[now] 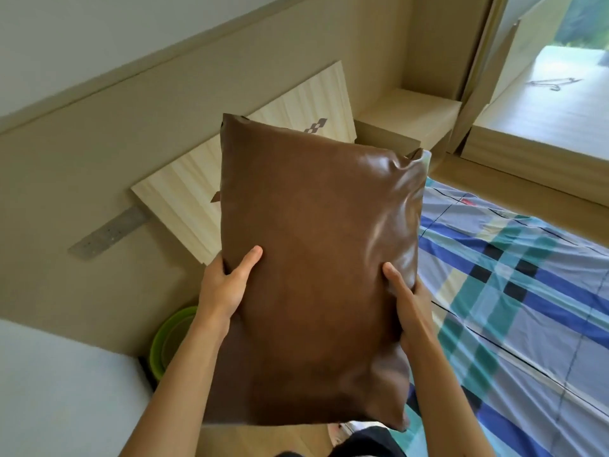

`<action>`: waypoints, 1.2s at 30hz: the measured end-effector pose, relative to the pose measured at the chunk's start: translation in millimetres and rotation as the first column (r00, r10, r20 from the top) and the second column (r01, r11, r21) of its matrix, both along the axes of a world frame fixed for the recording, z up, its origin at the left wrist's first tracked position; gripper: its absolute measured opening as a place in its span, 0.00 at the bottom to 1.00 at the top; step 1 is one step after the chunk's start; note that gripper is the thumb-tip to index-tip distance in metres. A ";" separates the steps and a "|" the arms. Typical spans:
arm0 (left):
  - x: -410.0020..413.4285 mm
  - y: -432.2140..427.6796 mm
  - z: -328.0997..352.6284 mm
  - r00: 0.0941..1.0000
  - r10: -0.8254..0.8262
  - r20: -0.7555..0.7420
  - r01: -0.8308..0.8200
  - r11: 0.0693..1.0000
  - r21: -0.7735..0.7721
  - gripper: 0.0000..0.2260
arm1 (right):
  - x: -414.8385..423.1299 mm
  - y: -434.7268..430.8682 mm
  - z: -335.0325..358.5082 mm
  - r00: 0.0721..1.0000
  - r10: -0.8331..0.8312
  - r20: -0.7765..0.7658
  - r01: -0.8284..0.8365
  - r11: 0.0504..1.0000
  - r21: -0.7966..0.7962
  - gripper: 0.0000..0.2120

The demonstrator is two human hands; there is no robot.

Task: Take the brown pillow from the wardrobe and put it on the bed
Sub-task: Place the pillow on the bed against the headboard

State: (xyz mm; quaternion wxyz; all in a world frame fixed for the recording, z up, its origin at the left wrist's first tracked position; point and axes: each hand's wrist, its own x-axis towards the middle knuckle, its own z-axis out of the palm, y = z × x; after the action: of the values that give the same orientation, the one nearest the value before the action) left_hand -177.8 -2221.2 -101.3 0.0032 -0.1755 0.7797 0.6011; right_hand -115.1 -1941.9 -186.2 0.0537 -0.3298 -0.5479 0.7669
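Both hands — left hand (227, 285), right hand (408, 305) — grip clamped on brown pillow (316, 258) beside bed (527, 275).

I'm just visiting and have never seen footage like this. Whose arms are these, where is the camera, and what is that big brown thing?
There is no machine here: a person wears a wide-angle camera on the head, so you look forward and down along their bare arms. The left hand and right hand grip the two sides of a shiny brown pillow, held up in the air, thumbs on its front. To the right lies the bed with a blue and teal checked sheet; the pillow is not yet on it. Behind the pillow a pale wooden board leans at the wall, and green basins sit on the floor at lower left.
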 end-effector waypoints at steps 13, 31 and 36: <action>-212.8 30.5 -36.6 0.935 -0.322 0.149 0.339 0.934 -0.113 0.30 | -108.5 -8.7 -33.7 0.961 -0.247 0.124 0.247 0.969 0.014 0.44; -511.4 -8.1 -211.8 0.745 -0.565 0.356 0.642 0.752 -0.151 0.42 | -327.4 -101.6 -182.2 0.849 -0.415 0.328 0.420 0.905 0.059 0.30; -561.3 -7.2 -290.1 0.702 -0.597 0.389 0.677 0.729 -0.102 0.40 | -366.9 -104.8 -256.4 0.850 -0.395 0.348 0.402 0.914 0.056 0.32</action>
State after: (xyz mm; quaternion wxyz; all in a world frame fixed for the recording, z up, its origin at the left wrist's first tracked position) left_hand -739.1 -2228.4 -391.4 0.3214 0.0101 0.8455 0.4263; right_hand -481.9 -2046.7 -442.6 0.1094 -0.5686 -0.4610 0.6724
